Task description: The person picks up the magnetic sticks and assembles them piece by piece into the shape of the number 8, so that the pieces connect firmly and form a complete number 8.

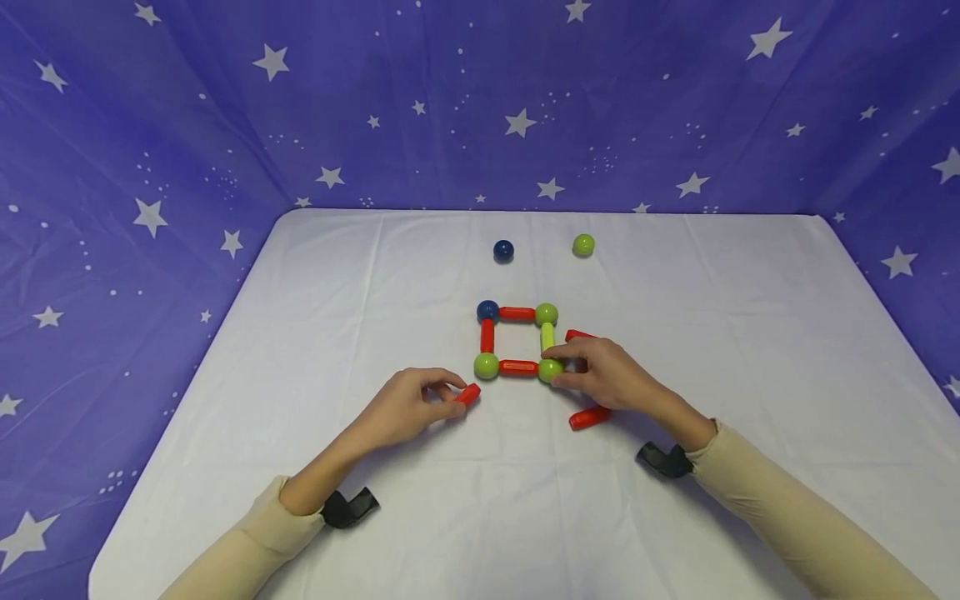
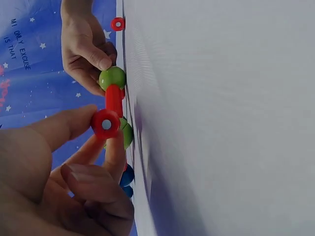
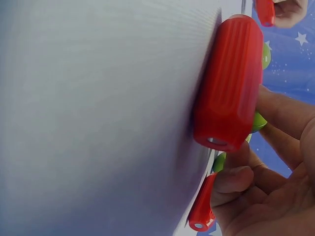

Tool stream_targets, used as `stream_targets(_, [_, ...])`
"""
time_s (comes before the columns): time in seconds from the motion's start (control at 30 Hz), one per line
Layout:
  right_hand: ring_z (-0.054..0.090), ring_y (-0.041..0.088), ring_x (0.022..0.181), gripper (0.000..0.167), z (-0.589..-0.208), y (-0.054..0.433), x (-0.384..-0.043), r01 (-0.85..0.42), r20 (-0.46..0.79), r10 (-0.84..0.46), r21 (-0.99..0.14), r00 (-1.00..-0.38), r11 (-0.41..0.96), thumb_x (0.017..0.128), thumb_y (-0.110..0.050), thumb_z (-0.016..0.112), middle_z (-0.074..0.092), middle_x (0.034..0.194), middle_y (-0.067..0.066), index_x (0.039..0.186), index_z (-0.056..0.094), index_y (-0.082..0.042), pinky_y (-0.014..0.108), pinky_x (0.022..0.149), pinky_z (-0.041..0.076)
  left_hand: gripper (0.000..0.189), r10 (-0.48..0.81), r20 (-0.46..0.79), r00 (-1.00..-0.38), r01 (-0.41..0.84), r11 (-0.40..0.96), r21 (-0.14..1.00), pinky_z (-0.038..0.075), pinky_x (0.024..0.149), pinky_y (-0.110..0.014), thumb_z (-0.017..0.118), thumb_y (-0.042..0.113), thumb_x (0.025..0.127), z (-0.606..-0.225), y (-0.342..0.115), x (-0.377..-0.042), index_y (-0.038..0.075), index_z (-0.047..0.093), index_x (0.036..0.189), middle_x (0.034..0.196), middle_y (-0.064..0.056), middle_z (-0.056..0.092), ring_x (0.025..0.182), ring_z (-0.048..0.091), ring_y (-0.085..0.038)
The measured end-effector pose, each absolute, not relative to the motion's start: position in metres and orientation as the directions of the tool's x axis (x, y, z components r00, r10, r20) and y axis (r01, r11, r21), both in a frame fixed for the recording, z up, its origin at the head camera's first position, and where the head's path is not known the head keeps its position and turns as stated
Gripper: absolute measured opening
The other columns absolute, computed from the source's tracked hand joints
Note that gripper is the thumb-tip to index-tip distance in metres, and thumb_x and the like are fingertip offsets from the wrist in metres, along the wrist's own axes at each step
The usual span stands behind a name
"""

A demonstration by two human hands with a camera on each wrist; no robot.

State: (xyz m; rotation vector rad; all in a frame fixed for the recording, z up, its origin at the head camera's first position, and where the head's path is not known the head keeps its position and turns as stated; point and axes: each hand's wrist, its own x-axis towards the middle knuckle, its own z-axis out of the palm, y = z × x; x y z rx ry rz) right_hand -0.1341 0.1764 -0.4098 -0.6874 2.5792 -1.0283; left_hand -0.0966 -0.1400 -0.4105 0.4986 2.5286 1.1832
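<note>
On the table lies a square of magnetic rods and balls. A blue ball and a green ball form its far corners, another green ball its near left one. Red rods make three sides; a yellow-green rod makes the right side. My right hand pinches the near right green ball between thumb and fingers. Left of the near left corner, my left hand pinches a loose red rod, whose metal-tipped end faces the left wrist view.
Beyond the square sit a loose blue ball and a loose green ball. One red rod lies below my right hand, and another red rod is partly hidden behind it. A starry purple cloth surrounds the white table.
</note>
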Motion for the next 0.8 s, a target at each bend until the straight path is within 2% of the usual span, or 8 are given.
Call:
stream_targets(0.27, [0.051,0.017,0.069,0.039,-0.409,0.176,-0.133,-0.328,-0.074,-0.526,-0.706,-0.848,0.628,0.086,-0.011,0.077,0.059,0.084,-0.002,0.123,0.069,-0.007,0.026,0.057,0.040,0.021,0.386,-0.105,-0.917,0.164,0.602,0.782,0.038,0.057,-0.029,0.077,0.020,0.085,-0.411,-0.134,-0.101,0.018,0.074,0.106,0.079,0.011,0.068,0.059,0.048,-0.014])
stream_targets(0.6, [0.051,0.017,0.070,0.039,-0.408,0.177,-0.133,-0.329,-0.076,-0.534,-0.712,-0.842,0.621,0.086,-0.009,0.077,0.062,0.089,-0.002,0.125,0.068,-0.006,0.026,0.058,0.041,0.017,0.362,-0.123,-0.924,0.127,0.594,0.795,0.042,0.068,-0.034,0.076,0.022,0.086,-0.414,-0.129,-0.102,0.017,0.073,0.103,0.079,0.011,0.070,0.073,0.058,-0.015])
stream_targets(0.8, [0.052,0.016,0.070,0.040,-0.408,0.176,-0.132,-0.328,-0.076,-0.525,-0.703,-0.848,0.631,0.085,-0.010,0.077,0.061,0.088,-0.003,0.124,0.069,-0.007,0.026,0.057,0.041,0.020,0.368,-0.126,-0.921,0.120,0.576,0.808,0.042,0.070,-0.034,0.074,0.021,0.087,-0.415,-0.128,-0.103,0.015,0.071,0.105,0.081,0.009,0.072,0.076,0.059,-0.014])
